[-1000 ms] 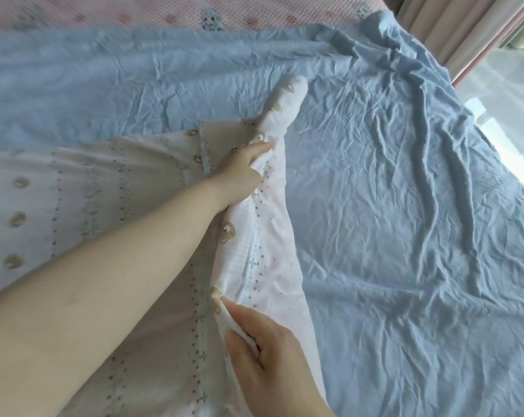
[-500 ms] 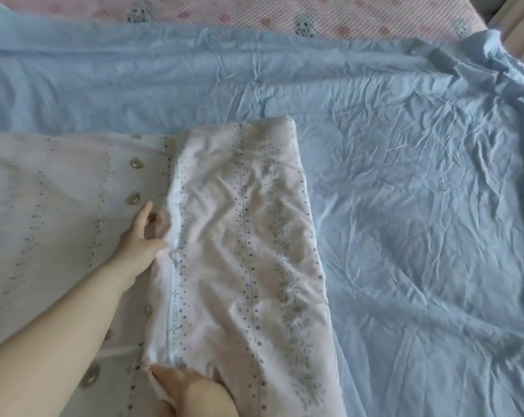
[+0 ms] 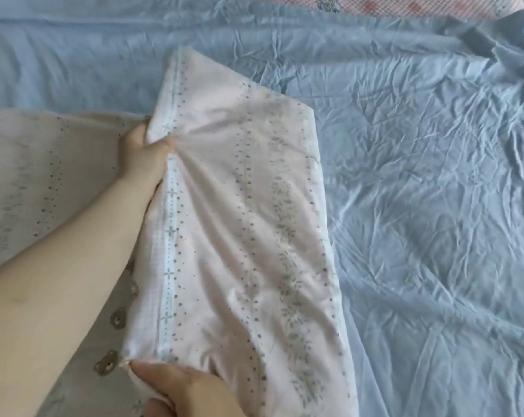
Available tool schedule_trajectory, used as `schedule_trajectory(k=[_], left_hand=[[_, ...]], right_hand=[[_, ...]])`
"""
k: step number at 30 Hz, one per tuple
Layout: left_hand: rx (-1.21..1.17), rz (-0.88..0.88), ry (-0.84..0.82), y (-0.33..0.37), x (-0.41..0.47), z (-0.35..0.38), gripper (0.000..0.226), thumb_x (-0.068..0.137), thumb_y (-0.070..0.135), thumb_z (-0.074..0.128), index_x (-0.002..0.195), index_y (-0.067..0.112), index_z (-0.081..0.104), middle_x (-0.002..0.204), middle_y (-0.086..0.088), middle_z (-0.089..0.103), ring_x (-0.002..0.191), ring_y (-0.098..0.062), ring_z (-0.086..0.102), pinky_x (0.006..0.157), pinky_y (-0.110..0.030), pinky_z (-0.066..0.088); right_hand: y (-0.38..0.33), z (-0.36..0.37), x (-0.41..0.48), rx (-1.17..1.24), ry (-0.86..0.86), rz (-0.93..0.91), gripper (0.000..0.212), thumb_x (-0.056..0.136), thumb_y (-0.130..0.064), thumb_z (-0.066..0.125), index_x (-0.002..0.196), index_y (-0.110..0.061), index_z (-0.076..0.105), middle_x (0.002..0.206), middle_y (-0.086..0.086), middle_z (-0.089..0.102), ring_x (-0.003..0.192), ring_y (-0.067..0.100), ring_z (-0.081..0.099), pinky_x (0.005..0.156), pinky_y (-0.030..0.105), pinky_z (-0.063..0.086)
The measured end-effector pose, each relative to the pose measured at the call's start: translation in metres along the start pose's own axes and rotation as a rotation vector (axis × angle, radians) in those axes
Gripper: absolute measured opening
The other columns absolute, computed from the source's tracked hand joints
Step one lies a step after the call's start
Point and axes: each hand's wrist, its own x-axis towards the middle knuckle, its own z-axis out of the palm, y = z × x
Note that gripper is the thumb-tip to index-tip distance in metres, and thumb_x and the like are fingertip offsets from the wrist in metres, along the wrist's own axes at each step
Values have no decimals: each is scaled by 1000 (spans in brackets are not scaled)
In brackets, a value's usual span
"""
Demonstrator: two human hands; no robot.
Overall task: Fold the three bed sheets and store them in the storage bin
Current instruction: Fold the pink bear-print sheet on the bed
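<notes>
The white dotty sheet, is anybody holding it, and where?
Yes. Both hands hold the white dotty sheet by its folded-over edge: the left hand grips the far part, the right hand pinches the near end.

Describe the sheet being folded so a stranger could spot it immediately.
Start from the wrinkled blue sheet covering the bed. On its left side lies a white sheet, one flap gripped by the left hand farther up and the right hand nearest the camera. Only it carries rows of grey dots and leaves.
</notes>
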Motion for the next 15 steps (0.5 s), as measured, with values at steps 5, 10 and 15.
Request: schedule_trajectory(k=[5, 10, 15], left_hand=[[-76, -345, -57, -54, 5, -46, 51, 85, 15, 62, 132, 14, 43, 134, -13, 50, 89, -19, 60, 70, -27, 51], [61, -453, -236, -83, -49, -64, 39, 85, 18, 62, 122, 7, 53, 117, -12, 59, 88, -22, 57, 80, -32, 47], [197, -580, -391, -91, -124, -92, 46, 77, 22, 72, 117, 16, 51, 107, -7, 60, 101, -27, 57, 94, -43, 46]], right_hand=[[0, 14, 17, -412, 5, -179, 66, 93, -47, 40, 147, -18, 18, 155, 4, 15, 142, 22, 14, 115, 30, 6], [38, -3, 3, -552, 690, -589, 27, 72, -31, 47, 98, -33, 48, 80, -13, 67, 76, 5, 60, 65, 17, 47], [70, -59, -27, -493, 1144, -175, 50, 68, -34, 50, 117, -24, 51, 118, -6, 51, 110, 20, 44, 93, 30, 28]])
